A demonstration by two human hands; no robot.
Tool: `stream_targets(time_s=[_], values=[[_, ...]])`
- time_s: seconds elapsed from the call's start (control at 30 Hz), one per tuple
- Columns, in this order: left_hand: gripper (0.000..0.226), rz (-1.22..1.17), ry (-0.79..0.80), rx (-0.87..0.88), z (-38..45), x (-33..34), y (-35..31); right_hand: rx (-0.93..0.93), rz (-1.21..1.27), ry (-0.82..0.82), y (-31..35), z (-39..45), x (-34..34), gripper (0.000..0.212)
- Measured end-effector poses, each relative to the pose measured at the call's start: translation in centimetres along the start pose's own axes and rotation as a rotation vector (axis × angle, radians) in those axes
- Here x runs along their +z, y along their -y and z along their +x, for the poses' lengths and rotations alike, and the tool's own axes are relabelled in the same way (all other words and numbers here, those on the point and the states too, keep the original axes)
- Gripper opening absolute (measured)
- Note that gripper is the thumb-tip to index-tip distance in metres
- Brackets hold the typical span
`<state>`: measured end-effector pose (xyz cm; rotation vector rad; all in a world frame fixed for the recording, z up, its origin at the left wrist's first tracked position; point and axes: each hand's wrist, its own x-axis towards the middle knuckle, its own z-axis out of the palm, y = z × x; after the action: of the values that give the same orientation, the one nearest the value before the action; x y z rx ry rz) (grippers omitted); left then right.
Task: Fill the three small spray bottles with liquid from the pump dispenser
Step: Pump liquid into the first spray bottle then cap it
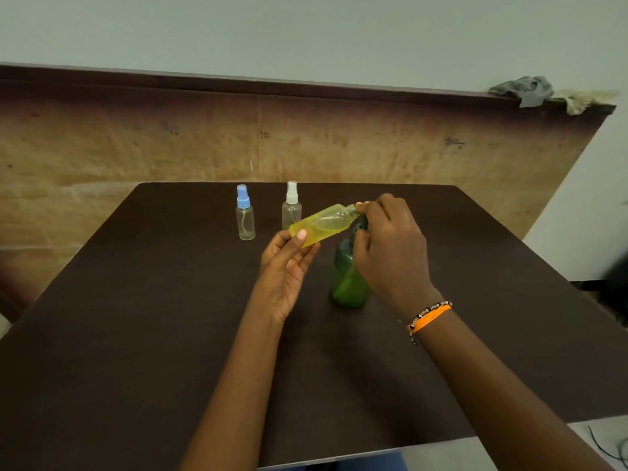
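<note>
The left hand pinches the base of a yellow spray bottle between thumb and fingers, holding it tilted above the dark tabletop. At the bottle's threaded neck, the right hand is curled, fingertips pinching there; what they pinch is hidden. Under the right palm stands the green pump dispenser, its head mostly covered. Beyond the left hand, two clear spray bottles stand upright and apart: one with a blue cap, one with a white cap just behind the yellow bottle.
</note>
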<state>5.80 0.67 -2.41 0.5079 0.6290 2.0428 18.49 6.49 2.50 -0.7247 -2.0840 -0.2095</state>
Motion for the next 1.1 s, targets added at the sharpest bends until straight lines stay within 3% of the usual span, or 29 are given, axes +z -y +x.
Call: stream_targets(time_s=[0.3,0.6,0.8,0.97,1.1], values=[[0.022,-0.037,-0.015,-0.023,0.3,-0.1,0.1,0.029,0.015,-0.13,-0.4,-0.7,1.6,0.029],[0.026,-0.069,-0.002,-0.036,0.2,0.1,0.4,-0.024,-0.006,-0.012,-0.2,0.4,0.0,0.036],[0.026,-0.089,-0.024,-0.041,0.3,-0.2,0.5,-0.025,-0.03,-0.092,-0.7,-0.6,1.5,0.029],[0.026,-0.087,-0.018,-0.038,0.1,0.2,0.6,-0.06,-0.019,-0.001,-0.9,0.0,0.1,0.032],[0.026,-0.087,-0.017,-0.034,0.0,0.2,0.5,-0.044,-0.007,0.02,-0.4,0.4,-0.3,0.021]])
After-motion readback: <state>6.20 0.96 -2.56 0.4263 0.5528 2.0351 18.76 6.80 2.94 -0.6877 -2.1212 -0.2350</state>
